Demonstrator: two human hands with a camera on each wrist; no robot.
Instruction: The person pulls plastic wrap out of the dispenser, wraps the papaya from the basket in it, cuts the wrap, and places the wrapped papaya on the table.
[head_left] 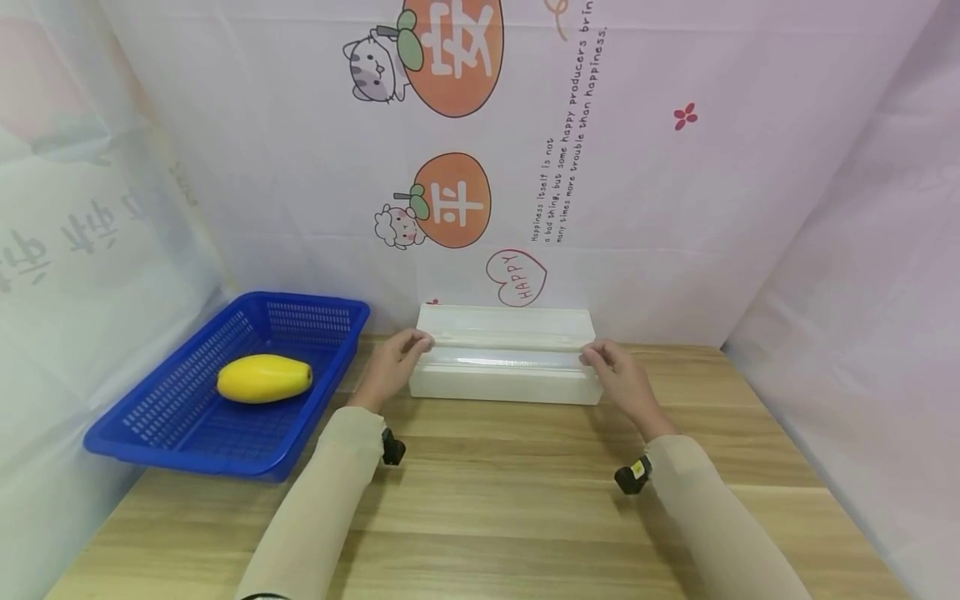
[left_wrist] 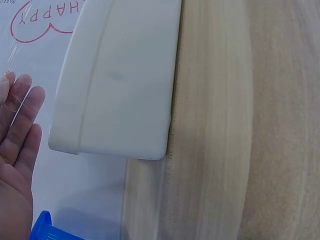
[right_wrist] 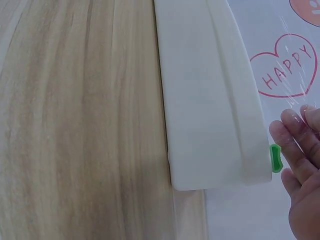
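Note:
A long white cling film dispenser (head_left: 502,385) sits at the back of the table, and clear film (head_left: 510,360) shows across its top. At its left end my left hand (head_left: 393,362) pinches the film between thumb and fingertips. My right hand (head_left: 622,383) pinches the film in the same way at the right end. Both wrist views show the film stretched up from the dispenser, with the other fingers of each hand held fairly straight. Beside the right hand, a green slider (right_wrist: 276,158) pokes out behind the dispenser's edge.
On the left stands a blue plastic basket (head_left: 318,421) with a yellow papaya-like fruit (head_left: 264,379) in it. A printed white cloth (head_left: 637,208) hangs right behind the dispenser and along both sides. Wooden tabletop (head_left: 510,500) lies between the forearms.

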